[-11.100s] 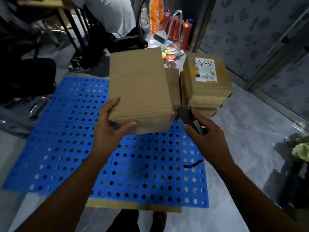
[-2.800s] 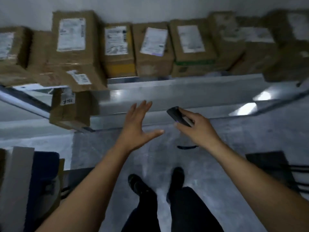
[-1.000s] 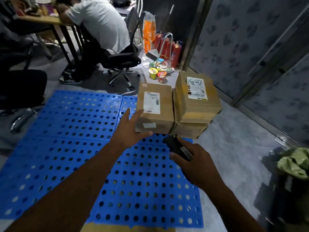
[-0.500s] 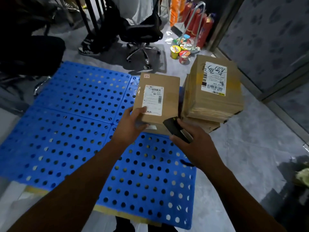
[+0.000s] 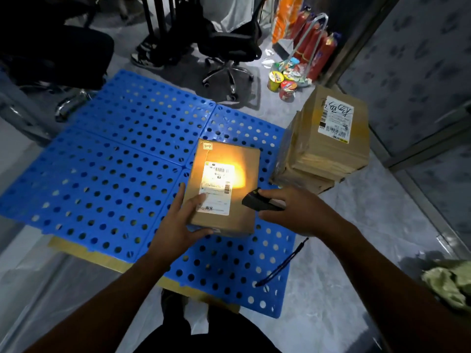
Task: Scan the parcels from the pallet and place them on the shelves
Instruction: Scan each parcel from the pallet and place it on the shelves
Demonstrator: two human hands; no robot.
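My left hand [image 5: 181, 222] grips the near left corner of a brown cardboard parcel [image 5: 242, 212], holding it above the blue perforated pallet [image 5: 102, 174]. Its white shipping label [image 5: 217, 189] faces up, lit by an orange glow. My right hand [image 5: 293, 210] holds a small black scanner [image 5: 260, 201] pointed at the label from the right; its wrist strap [image 5: 283, 263] dangles below. A stack of more cardboard parcels [image 5: 328, 143] stands at the pallet's right edge, the top one labelled.
A black office chair [image 5: 229, 47] and a seated person's legs are beyond the pallet. Red fire extinguishers [image 5: 316, 44] and instant-noodle cups [image 5: 283, 80] sit at the back right. A patterned wall runs along the right. A green crumpled bag [image 5: 448, 284] lies at the right.
The parcel has come off the pile toward me in my left hand. My right hand has swung the scanner to point at the label, and an orange light now falls on it.
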